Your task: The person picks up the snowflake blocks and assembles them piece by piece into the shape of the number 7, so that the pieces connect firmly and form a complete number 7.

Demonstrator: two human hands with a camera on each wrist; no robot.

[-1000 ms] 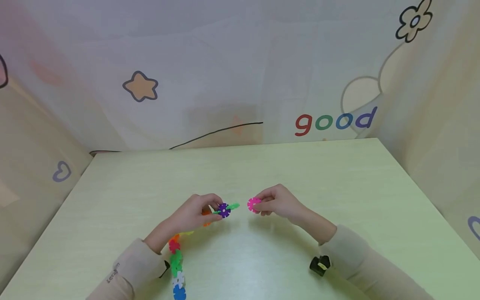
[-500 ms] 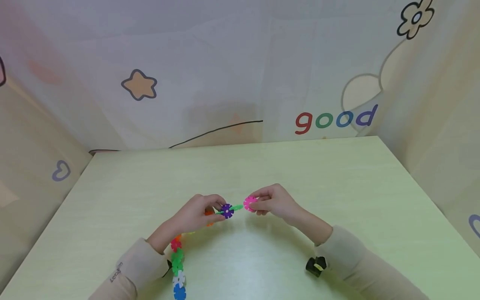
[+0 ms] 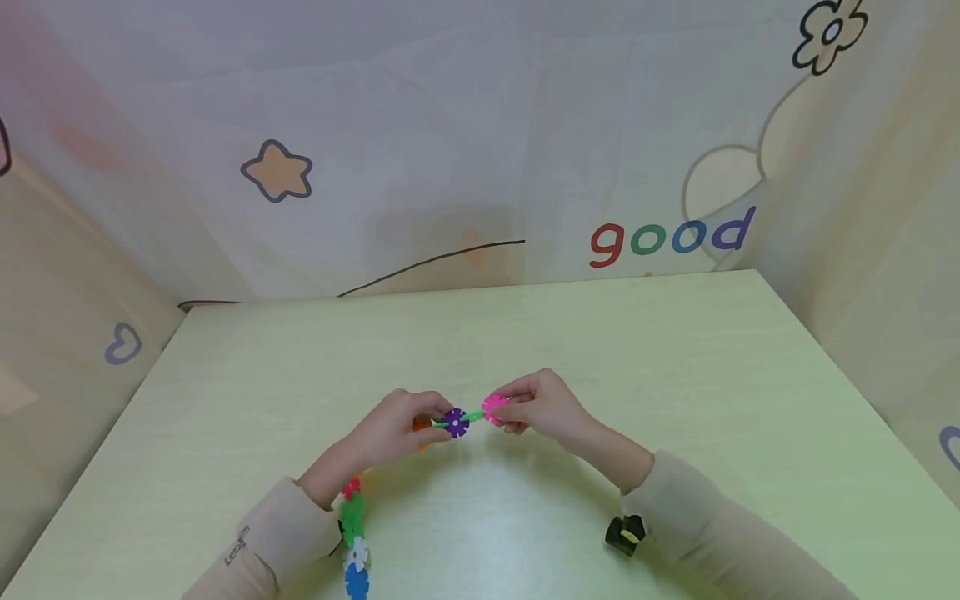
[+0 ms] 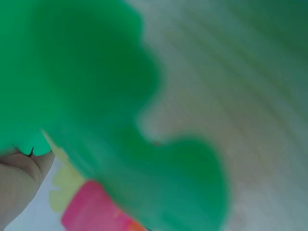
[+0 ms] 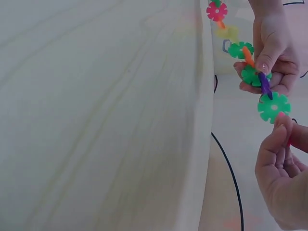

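My left hand (image 3: 397,427) pinches a chain of slotted plastic snowflake discs near its end, by the purple disc (image 3: 455,422). Beyond the purple piece, a green disc (image 5: 274,108) forms the chain's tip. Between thumb and fingers, my right hand (image 3: 546,408) holds a loose-looking pink disc (image 3: 492,408). Its edge meets the green disc's rim; how deep the slots engage cannot be told. From my left hand the chain hangs back toward me, through red, green (image 3: 352,518), white and blue discs (image 3: 357,581). Blurred green discs (image 4: 96,72) fill much of the left wrist view.
Both hands are above a pale table (image 3: 600,333). Printed cloth (image 3: 450,125) stands behind the table and along its sides. A black wrist device (image 3: 625,534) sits by the right sleeve.
My right hand has moved left with the pink disc, closing the gap to the green disc until they meet. The left hand has shifted slightly right.
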